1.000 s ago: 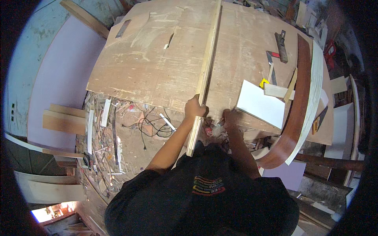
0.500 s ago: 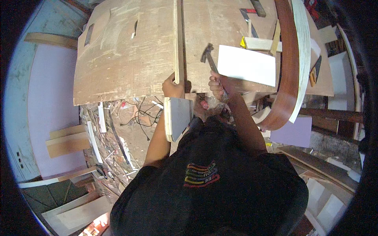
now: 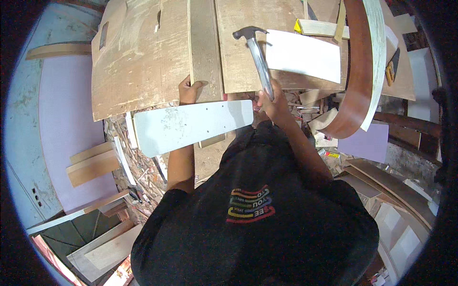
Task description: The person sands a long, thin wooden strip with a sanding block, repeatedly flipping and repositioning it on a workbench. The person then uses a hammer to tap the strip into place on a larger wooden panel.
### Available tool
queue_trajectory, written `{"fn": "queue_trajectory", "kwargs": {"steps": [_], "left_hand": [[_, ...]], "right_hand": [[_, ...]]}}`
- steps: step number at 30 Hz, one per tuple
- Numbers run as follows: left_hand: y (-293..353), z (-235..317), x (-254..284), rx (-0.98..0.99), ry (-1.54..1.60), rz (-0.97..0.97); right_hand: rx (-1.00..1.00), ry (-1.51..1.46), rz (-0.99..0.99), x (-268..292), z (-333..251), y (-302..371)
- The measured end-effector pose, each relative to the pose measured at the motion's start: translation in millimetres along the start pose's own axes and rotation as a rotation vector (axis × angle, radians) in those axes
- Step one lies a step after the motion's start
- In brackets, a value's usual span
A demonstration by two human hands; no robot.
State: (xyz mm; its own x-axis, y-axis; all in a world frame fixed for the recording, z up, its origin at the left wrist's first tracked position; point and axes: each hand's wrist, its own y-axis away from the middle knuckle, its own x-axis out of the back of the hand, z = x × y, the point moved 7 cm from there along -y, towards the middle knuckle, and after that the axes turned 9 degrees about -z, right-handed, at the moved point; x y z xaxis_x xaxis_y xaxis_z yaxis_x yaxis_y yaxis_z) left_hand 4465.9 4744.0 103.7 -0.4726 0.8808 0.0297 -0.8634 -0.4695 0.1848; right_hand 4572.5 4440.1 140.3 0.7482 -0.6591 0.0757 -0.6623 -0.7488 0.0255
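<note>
A claw hammer (image 3: 260, 64) with a dark head and shiny metal shaft is in my right hand (image 3: 273, 102). My fingers wrap the lower handle, and the head points away from me over the worktable (image 3: 143, 62). My left hand (image 3: 190, 89) grips a long wooden board (image 3: 206, 55) by its left edge, thumb on the upper face. At the board's near end lies a whitish panel (image 3: 191, 125), set crosswise, with several small dark spots on its face. This panel covers part of my left forearm; whether it is fastened to the board cannot be seen.
A white rectangular sheet (image 3: 305, 57) lies on the table right of the hammer. Beyond it are a curved brown strip (image 3: 355, 71), wood offcuts (image 3: 324, 29) and an orange-handled saw (image 3: 391, 71). Scraps litter the floor (image 3: 148, 167); a lilac panel (image 3: 67, 124) leans at left.
The long board has turned from edge-on to show its broad face, and its whitish end panel has swung out leftward. My right hand still holds the hammer, whose head now lies more crosswise.
</note>
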Motion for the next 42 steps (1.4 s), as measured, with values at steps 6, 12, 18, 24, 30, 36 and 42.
{"fn": "queue_trajectory", "kwargs": {"steps": [6, 12, 18, 24, 30, 36, 42], "left_hand": [[-4.8, -13.0, 3.0, 0.018, -0.018, -0.021], [-1.1, -11.7, 1.7, 0.034, -0.011, -0.007], [-4.5, -18.2, 3.1, 0.019, 0.138, -0.020], [-13.5, -10.8, -1.4, -0.201, 0.268, -0.109], [-41.3, 20.9, 1.4, -0.178, -0.025, -0.175], [-116.7, 49.6, -24.2, -0.183, 0.122, -0.224], [-112.0, 37.7, -54.1, -0.207, -0.084, -0.010]], "right_hand": [[-0.028, -0.072, 0.052, -25.4, -2.4, -16.7], [-0.017, -0.128, 0.126, -48.3, -8.5, -31.6], [-0.037, -0.039, 0.063, -74.0, -6.9, -55.4], [0.013, -0.073, 0.116, -115.5, 11.3, -99.2], [-0.039, -0.273, 0.103, -143.1, 12.7, -102.8], [-0.288, -0.291, 0.182, -130.5, 10.5, -92.1], [-0.329, -0.364, 0.206, -105.4, 13.9, -85.3]]}}
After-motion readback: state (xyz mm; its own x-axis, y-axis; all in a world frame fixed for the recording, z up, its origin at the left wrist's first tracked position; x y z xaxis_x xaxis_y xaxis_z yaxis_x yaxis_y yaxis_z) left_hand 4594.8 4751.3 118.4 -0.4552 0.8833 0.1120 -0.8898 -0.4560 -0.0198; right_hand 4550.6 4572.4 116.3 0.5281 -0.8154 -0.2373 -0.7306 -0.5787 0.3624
